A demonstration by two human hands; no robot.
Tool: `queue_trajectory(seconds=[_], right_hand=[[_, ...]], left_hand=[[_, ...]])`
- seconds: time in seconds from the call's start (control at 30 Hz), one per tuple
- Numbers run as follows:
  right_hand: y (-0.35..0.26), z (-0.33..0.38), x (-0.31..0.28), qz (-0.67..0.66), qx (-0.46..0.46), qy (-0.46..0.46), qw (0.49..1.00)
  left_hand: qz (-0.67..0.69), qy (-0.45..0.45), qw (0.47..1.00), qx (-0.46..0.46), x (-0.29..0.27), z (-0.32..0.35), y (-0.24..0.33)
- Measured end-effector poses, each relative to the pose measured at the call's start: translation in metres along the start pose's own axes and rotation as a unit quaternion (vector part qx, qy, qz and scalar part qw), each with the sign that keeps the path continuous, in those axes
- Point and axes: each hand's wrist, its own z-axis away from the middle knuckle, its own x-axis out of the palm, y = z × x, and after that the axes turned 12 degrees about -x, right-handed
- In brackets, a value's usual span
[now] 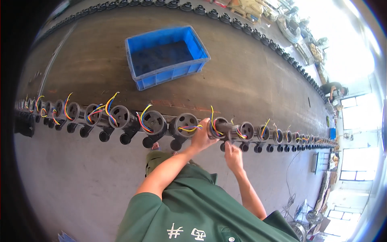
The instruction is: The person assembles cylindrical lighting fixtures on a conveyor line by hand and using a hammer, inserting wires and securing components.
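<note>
Several round black housings with side stubs stand in a long row along the near edge of the table. Coloured wires stick out of their open tops. My left hand (202, 137) is wrapped around the side of one housing (213, 132), steadying it with thumb and fingers apart across its wall. Just right of it, my right hand (234, 156) is closed on the handle of a hammer (226, 128); the blurred grey-brown head lies over that housing's right rim. Beside the hammer is another wired housing (245, 130). The fingers partly hide the hammer's handle.
A blue plastic crate (169, 72) sits on the brown tabletop (96, 52) beyond the row. Along the far edge runs a second line of black parts (213, 14). Another person (334, 89) bends at the far right end. A standing fan (289, 201) is on the floor.
</note>
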Motion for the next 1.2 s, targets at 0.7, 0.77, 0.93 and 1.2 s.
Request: queue_trajectory(seconds=[0.7,0.77,0.93,1.2], right_hand=[[-0.077,-0.026,-0.056,-0.089,0.156,-0.063,0.982],[-0.077,-0.013,-0.056,-0.152,0.142,-0.024,0.978],[0.016,0.009,0.013,-0.015,0.045,0.016,0.999],[-0.071,-0.010,-0.038,-0.185,0.231,-0.023,0.955]], left_hand=[[0.057,-0.070,0.996,0.002,0.000,0.004,-0.017],[0.051,-0.060,0.997,0.000,-0.006,0.001,-0.010],[0.074,-0.032,0.997,-0.009,0.002,0.002,-0.008],[0.045,-0.025,0.999,0.018,-0.013,-0.006,0.006]])
